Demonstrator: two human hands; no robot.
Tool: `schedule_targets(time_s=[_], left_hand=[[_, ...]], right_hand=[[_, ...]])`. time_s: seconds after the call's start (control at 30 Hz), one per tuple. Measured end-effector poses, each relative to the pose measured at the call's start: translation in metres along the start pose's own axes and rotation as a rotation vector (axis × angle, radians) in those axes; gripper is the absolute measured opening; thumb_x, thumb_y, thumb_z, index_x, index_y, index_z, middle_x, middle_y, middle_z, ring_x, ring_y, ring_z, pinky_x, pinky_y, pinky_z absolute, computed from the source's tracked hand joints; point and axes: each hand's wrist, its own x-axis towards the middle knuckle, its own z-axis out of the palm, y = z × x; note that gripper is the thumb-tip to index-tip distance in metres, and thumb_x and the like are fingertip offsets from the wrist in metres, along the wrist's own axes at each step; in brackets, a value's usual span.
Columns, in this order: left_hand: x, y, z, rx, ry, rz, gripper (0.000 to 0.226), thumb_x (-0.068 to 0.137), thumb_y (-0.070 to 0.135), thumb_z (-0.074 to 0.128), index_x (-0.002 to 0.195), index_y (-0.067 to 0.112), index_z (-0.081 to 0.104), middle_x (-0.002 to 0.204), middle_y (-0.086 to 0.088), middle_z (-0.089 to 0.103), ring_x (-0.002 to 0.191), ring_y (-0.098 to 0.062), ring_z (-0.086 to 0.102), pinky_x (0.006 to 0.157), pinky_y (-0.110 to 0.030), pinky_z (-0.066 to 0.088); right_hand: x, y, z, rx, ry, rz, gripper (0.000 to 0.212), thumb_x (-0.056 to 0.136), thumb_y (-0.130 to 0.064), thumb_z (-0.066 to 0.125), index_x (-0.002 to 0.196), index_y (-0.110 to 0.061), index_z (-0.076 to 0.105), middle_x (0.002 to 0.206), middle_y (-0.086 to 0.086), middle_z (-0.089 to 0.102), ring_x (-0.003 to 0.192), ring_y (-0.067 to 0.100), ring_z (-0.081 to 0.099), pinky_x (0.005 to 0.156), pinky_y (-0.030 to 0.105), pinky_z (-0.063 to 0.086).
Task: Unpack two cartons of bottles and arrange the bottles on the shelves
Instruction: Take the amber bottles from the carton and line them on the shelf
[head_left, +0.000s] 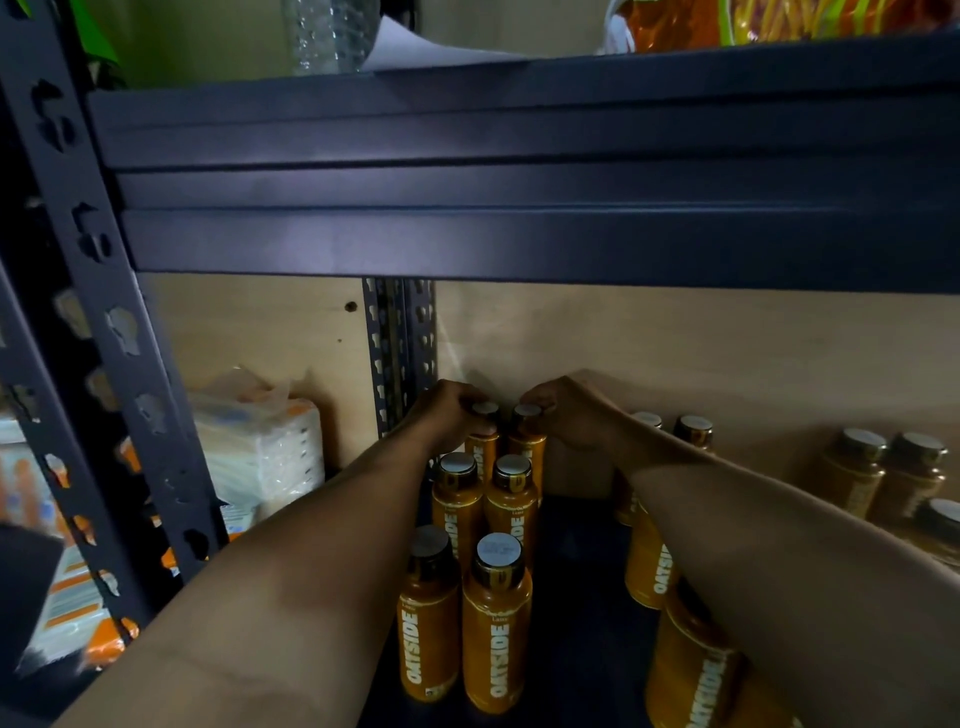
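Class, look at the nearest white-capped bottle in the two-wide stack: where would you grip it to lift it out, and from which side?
Grip the front bottle around its dark neck just under the white cap, coming from above and the front. It stands upright with a neighbour tight on its left, so the body sides are crowded; the top is free.

Two bare hands reach into the dark metal shelf, the left hand (449, 410) and the right hand (566, 413). Six orange plastic bottles with gold-banded caps (496, 629) stand in a double row at the middle, three pairs deep. Four more of the same bottles (647, 561) show around the right forearm, some half hidden. Three dimmer ones (852, 473) sit far right. Two wrapped white packs (265, 447) lie left.
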Motion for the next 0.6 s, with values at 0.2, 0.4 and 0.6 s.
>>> schedule_targets(time_s=[0.2, 0.4, 0.6], left_hand=[[0.003, -0.001, 0.001, 0.019, 0.003, -0.001, 0.051, 0.086, 0.014, 0.077, 0.133, 0.022, 0.061, 0.131, -0.001, 0.064, 0.122, -0.021, 0.057, 0.099, -0.034, 0.047], [-0.001, 0.000, 0.000, 0.022, -0.001, -0.016, 0.056, 0.086, 0.014, 0.077, 0.137, 0.022, 0.058, 0.135, -0.003, 0.062, 0.124, -0.023, 0.055, 0.098, -0.034, 0.047], [-0.006, 0.015, -0.006, -0.028, 0.024, -0.090, 0.063, 0.091, 0.012, 0.071, 0.148, 0.017, 0.044, 0.141, -0.011, 0.056, 0.125, -0.026, 0.056, 0.092, -0.032, 0.047]], right_hand=[[-0.004, -0.004, -0.003, 0.021, 0.003, 0.003, 0.030, 0.093, -0.026, 0.074, 0.119, -0.011, 0.074, 0.116, 0.006, 0.073, 0.101, 0.015, 0.065, 0.078, 0.020, 0.045], [-0.009, -0.008, -0.005, 0.013, -0.023, 0.038, 0.040, 0.096, -0.027, 0.071, 0.131, -0.008, 0.066, 0.131, 0.009, 0.067, 0.120, 0.024, 0.062, 0.082, 0.020, 0.041], [-0.016, -0.016, -0.016, -0.030, -0.044, 0.107, 0.053, 0.097, -0.033, 0.069, 0.143, -0.008, 0.056, 0.139, 0.010, 0.061, 0.124, 0.025, 0.059, 0.094, 0.023, 0.046]])
